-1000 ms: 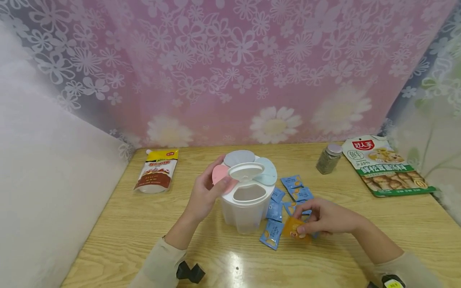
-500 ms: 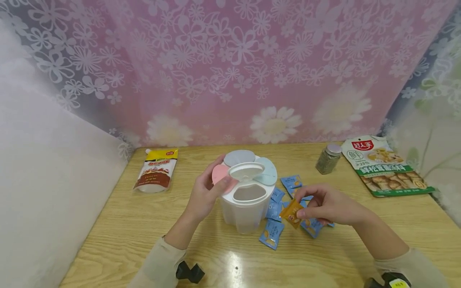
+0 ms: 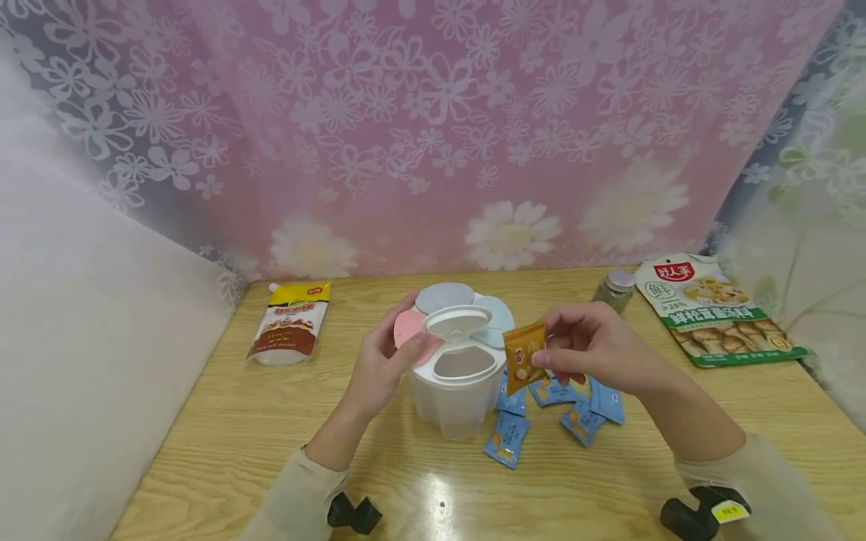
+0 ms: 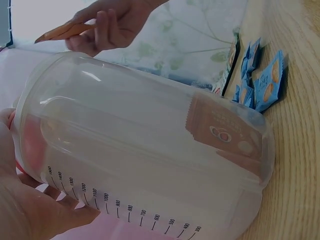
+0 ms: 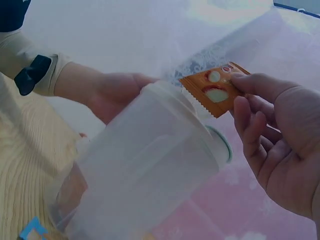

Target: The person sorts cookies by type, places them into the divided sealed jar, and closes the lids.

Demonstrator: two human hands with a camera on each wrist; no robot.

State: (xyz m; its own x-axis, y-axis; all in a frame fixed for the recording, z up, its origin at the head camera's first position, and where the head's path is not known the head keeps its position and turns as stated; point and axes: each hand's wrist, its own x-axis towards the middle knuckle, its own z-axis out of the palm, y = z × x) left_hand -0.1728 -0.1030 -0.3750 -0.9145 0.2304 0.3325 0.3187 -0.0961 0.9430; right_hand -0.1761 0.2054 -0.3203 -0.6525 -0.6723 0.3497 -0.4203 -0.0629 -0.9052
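Note:
My left hand point(image 3: 387, 364) grips the upper side of a translucent storage canister point(image 3: 449, 409), its thumb on the pink lid. The canister's white front lid point(image 3: 458, 323) stands flipped up over an opening. Between thumb and fingers, my right hand point(image 3: 602, 349) pinches an orange snack packet point(image 3: 524, 357), held just right of that opening; the right wrist view shows the packet point(image 5: 215, 89) beside the canister's rim. Through the canister's wall in the left wrist view, an orange packet point(image 4: 225, 135) lies at the bottom. Several blue packets point(image 3: 506, 439) are spread on the table to the canister's right.
A glass jar point(image 3: 614, 291) of dried herbs stands at the back right, beside a white and green mushroom seasoning pouch point(image 3: 720, 312). At the left lies a spouted pouch point(image 3: 289, 323). A floral curtain point(image 3: 433, 150) hangs behind the wooden table point(image 3: 271, 451).
My right hand has lifted the orange packet off the blue packets and brought it up and left to the canister's opening. My left hand keeps its grip on the canister.

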